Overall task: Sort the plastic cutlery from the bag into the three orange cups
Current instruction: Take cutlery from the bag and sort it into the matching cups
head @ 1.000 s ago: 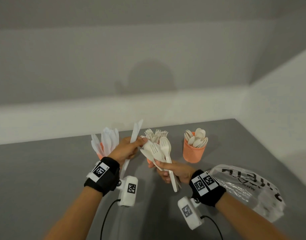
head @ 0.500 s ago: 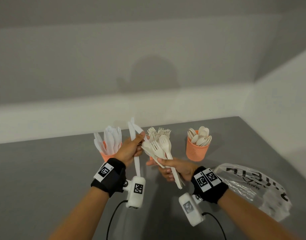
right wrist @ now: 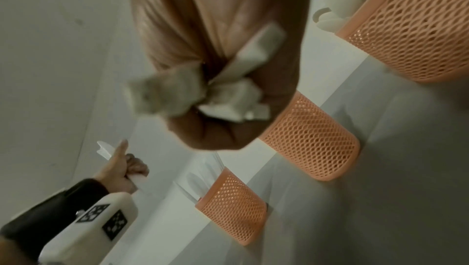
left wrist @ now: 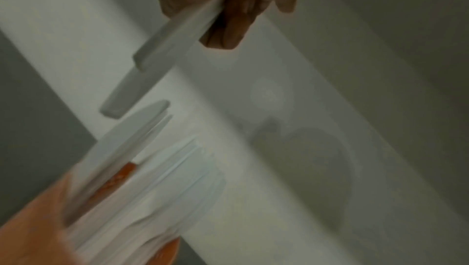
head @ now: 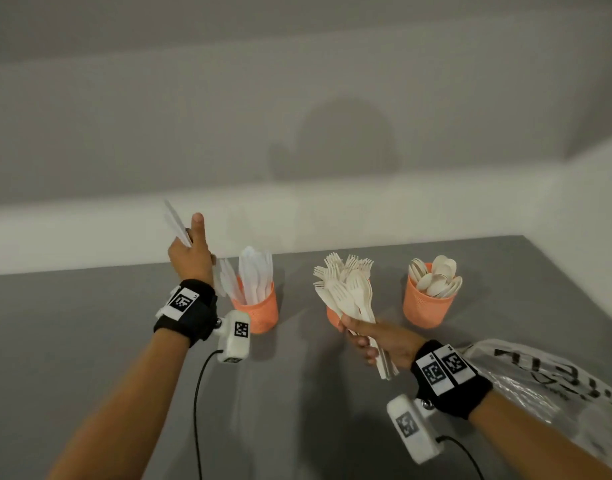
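cups [head: 427, 306]: orange, fine mesh/honeycomb pattern, all 3
knives [head: 254, 275]: white, in cup left of the fork cup
forks [head: 346, 289]: cream/off-white
spoons [head: 436, 278]: cream, in cup right of the fork cup
table [head: 89, 341]: plain grey
bag [head: 540, 386]: clear w/ black lettering, right of cups
wrist bands [head: 450, 379]: black, b/w square-code tags

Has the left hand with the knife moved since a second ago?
Yes. The left hand, gripping the knife, has swung leftward and up: from between the knife cup and fork cup, it now sits left of the knife cup.
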A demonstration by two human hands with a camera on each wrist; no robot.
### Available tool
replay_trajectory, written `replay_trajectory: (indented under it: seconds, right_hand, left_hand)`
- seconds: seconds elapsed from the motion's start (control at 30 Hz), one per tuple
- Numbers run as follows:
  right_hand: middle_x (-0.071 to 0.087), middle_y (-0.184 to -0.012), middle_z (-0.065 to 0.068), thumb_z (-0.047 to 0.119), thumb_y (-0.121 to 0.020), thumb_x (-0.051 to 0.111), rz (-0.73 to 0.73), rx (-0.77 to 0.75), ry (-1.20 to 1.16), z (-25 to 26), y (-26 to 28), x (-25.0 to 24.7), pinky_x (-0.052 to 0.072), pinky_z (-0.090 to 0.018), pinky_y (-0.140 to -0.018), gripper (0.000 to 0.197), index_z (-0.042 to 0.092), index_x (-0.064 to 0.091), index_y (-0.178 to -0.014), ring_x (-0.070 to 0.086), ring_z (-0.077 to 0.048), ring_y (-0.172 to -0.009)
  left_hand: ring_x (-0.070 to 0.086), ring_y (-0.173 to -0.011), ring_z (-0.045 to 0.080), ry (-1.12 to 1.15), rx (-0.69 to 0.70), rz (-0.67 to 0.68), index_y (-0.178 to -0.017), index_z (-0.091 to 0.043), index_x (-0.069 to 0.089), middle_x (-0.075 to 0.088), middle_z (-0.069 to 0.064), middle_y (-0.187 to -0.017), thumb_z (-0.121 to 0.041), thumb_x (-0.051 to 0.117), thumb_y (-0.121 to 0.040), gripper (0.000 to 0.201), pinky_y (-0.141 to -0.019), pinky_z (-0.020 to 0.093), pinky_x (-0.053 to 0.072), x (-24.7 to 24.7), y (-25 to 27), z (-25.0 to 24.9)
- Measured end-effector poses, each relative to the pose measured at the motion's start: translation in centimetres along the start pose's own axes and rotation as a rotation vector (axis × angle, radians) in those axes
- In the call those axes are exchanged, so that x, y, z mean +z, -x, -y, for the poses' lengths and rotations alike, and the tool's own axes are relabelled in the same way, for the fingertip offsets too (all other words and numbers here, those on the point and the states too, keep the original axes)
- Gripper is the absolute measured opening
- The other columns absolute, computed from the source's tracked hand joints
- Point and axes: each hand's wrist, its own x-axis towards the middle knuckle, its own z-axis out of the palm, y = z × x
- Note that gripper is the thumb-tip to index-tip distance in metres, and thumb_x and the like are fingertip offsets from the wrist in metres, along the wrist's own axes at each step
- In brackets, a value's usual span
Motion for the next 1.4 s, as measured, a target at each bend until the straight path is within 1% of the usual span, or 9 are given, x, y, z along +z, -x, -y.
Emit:
replay_trajectory:
  seconds: [0.33, 0.5, 0.6, 0.83, 0.97, 1.03, 1.17, 1.3, 1.4]
  right_hand:
    - [0.038, -0.049, 0.008, 0.029, -0.095, 0.048, -0.045, -0.080, -0.069, 0.9, -1.1, -0.8, 0.030, -0.016, -0.038, 0.018, 0.015, 0.053, -0.084, 0.031, -0.004, -0.037]
    - [0.039, -0.049, 0.008, 0.029, -0.095, 0.048, -0.048, -0.093, -0.052, 0.8, -1.3, -1.1, 0.030, -0.016, -0.039, 0.019, 0.015, 0.052, -0.084, 0.031, -0.004, -0.037]
    - [0.039, -0.049, 0.007, 0.028, -0.095, 0.048, -0.059, -0.094, -0.057, 0.5, -1.7, -0.8, 0.030, -0.016, -0.038, 0.022, 0.016, 0.051, -0.077, 0.031, -0.004, -0.037]
    - [0.040, -0.050, 0.007, 0.028, -0.095, 0.048, -0.070, -0.113, -0.089, 0.0, -2.1, 0.0, 0.033, -0.016, -0.038, 0.019, 0.015, 0.053, -0.083, 0.034, -0.004, -0.036]
    - [0.044, -0.053, 0.005, 0.026, -0.095, 0.049, -0.083, -0.118, -0.173, -0.4, -2.1, 0.2, 0.034, -0.017, -0.040, 0.014, 0.016, 0.058, -0.090, 0.036, -0.005, -0.038]
    - [0.044, -0.056, 0.003, 0.024, -0.095, 0.049, -0.110, -0.131, -0.182, -0.5, -2.1, 0.4, 0.033, -0.017, -0.040, 0.012, 0.017, 0.058, -0.093, 0.037, -0.005, -0.039]
    - [0.041, -0.058, 0.002, 0.018, -0.097, 0.046, -0.229, -0.200, -0.049, -0.6, -2.3, 1.2, 0.035, -0.017, -0.039, 0.009, 0.012, 0.053, -0.096, 0.039, -0.005, -0.039]
    - [0.050, -0.059, 0.000, 0.016, -0.098, 0.043, -0.269, -0.319, 0.102, -0.2, -1.8, 1.8, 0.037, -0.018, -0.040, 0.016, 0.021, 0.056, -0.090, 0.043, -0.002, -0.038]
    - [0.060, -0.077, 0.006, 0.015, -0.098, 0.043, -0.273, -0.353, 0.110, -0.3, -1.7, 1.6, 0.038, -0.006, -0.045, 0.028, 0.012, 0.052, -0.124, 0.052, 0.006, -0.045]
  left_hand:
    - [0.050, -0.049, 0.013, -0.085, -0.019, 0.155, -0.056, -0.011, 0.046, 0.048, 0.006, -0.053, -0.040, 0.052, -0.092, 0.046, -0.057, 0.022, 0.043, 4.7, 2.3, 3.6]
    - [0.050, -0.061, 0.015, -0.226, 0.051, 0.234, -0.073, -0.020, 0.050, 0.053, 0.004, -0.065, -0.023, 0.064, -0.086, 0.019, -0.065, 0.020, 0.040, 4.5, 3.4, 6.4]
    - [0.049, -0.063, 0.017, -0.378, 0.119, 0.265, -0.089, -0.012, 0.056, 0.050, 0.001, -0.066, -0.015, 0.059, -0.089, 0.004, -0.061, 0.020, 0.039, 4.5, 3.3, 7.1]
    - [0.059, -0.089, 0.043, -1.001, 0.506, 0.342, -0.077, 0.003, 0.066, 0.065, 0.022, -0.087, -0.010, 0.047, -0.084, 0.024, -0.074, 0.048, 0.046, 3.2, 4.5, 7.6]
    - [0.048, -0.118, 0.035, -0.885, 0.607, 0.287, -0.109, -0.004, 0.064, 0.059, 0.017, -0.118, -0.030, 0.036, -0.091, 0.043, -0.099, 0.045, 0.037, 2.8, 6.4, 5.6]
    - [0.053, -0.107, 0.024, -0.614, 0.505, 0.329, -0.109, -0.006, 0.064, 0.061, 0.010, -0.111, -0.028, 0.040, -0.092, 0.036, -0.094, 0.033, 0.041, 3.2, 8.3, 3.5]
    - [0.054, -0.061, -0.001, -0.442, 0.240, 0.538, -0.075, -0.024, 0.061, 0.059, -0.011, -0.068, -0.015, 0.059, -0.086, 0.015, -0.060, 0.014, 0.041, 4.3, 12.7, 1.4]
    - [0.057, -0.060, -0.002, -0.465, 0.036, 0.660, -0.074, -0.022, 0.061, 0.063, -0.011, -0.069, -0.030, 0.066, -0.082, 0.012, -0.061, 0.018, 0.046, 5.9, 15.4, 2.5]
    - [0.058, -0.065, 0.006, -0.461, -0.033, 0.634, -0.079, -0.016, 0.062, 0.063, -0.007, -0.072, -0.033, 0.068, -0.080, 0.018, -0.062, 0.020, 0.047, 6.8, 16.1, 2.9]
